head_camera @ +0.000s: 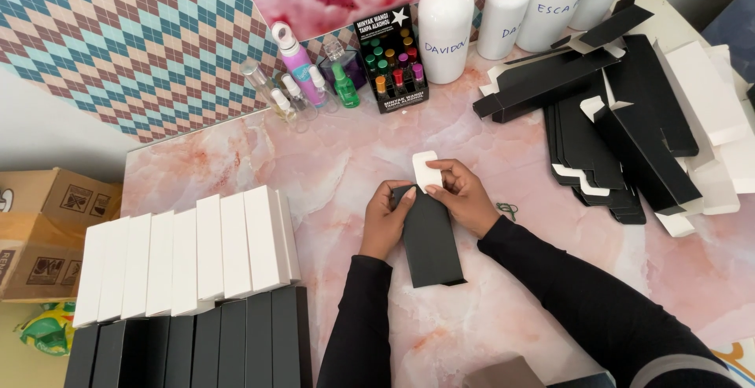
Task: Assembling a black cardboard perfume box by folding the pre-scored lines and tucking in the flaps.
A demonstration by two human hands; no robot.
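Both hands are gripping a flat black carton (429, 239) lying at the middle of the pink marbled desk (330, 168). The left hand (387, 219) is clamping its fingers along the carton's left edge, while the right hand (465, 195) is pinching the white end flap (425, 170) (folded upward). Folded white and black boxes (189, 258) are standing in rows at left; flat black sleeves (621, 121) are piling at right. A black display box of small coloured vials (395, 62) is sitting beside white bottles (445, 26) with handwritten labels.

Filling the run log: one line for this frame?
left hand: steadies black carton | right hand: pinches white flap | flat cartons: far right
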